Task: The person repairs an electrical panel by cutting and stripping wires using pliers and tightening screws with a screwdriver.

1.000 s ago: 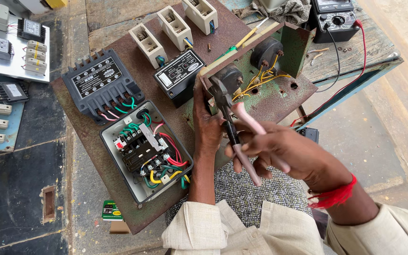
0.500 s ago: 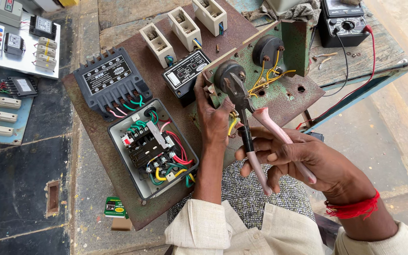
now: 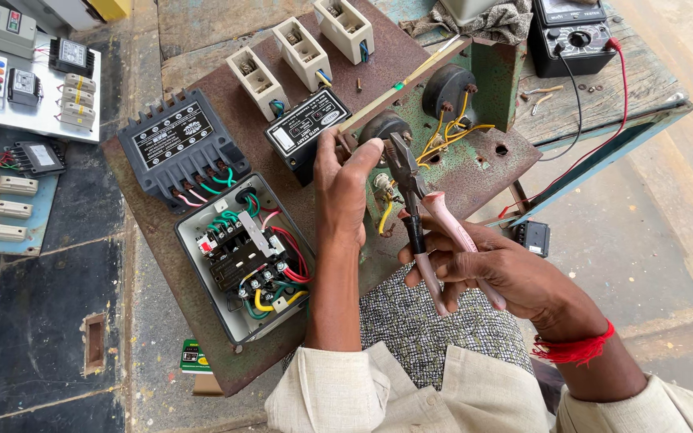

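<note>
R hand grips pink-handled steel pliers.

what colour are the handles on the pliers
Pink handles on the pliers, held in the right hand; head view.

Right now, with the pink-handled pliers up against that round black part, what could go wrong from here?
The jaws of the pink-handled pliers in the right hand sit close to the left hand fingertips on the round black component, so a slip could pinch them. The thin yellow wires beside the jaws might get nicked. The rusty metal panel leans on the person's lap and may shift.
</note>
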